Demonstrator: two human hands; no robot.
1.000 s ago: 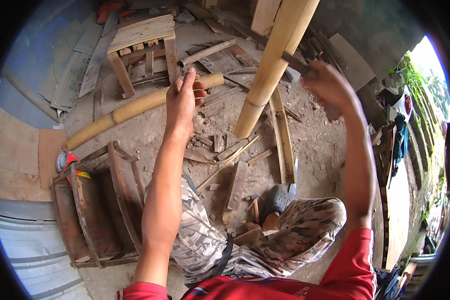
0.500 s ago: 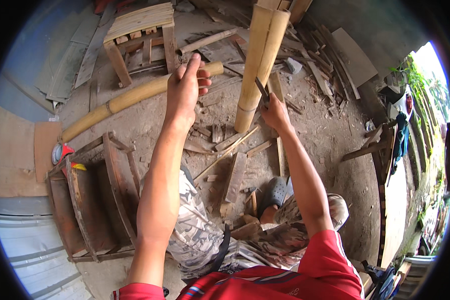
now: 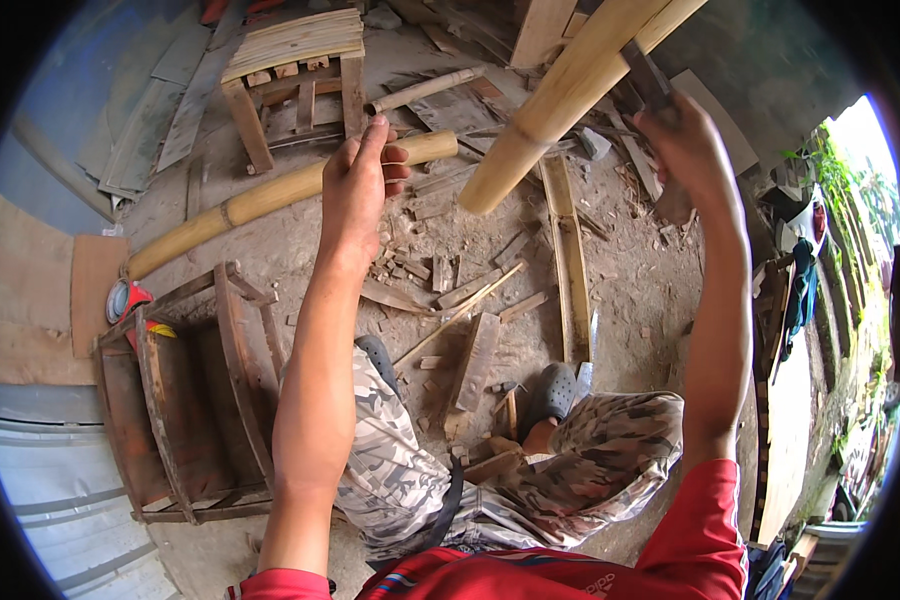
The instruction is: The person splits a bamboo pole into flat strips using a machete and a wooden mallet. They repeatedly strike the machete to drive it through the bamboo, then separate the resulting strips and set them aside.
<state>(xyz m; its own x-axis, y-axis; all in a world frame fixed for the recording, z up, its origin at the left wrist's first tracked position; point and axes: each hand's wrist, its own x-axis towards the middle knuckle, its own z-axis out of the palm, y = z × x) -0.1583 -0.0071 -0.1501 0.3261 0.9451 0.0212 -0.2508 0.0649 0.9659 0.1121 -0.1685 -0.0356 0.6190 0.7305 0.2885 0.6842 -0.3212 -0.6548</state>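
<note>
We find the right grip (image 3: 692,150) clamped on a flat, dark blade (image 3: 648,76) at round, jointed bamboo (image 3: 542,116). Left grip (image 3: 356,192): apart, half-curled.

"That bamboo pole (image 3: 562,95) has tipped, hasn't it?"
"Yes, near upright half a second ago, now slanting toward the frame's upper right."
"And the knife (image 3: 649,78)?"
"Swung from mid-frame to upper right, with the right hand (image 3: 688,150)."
</note>
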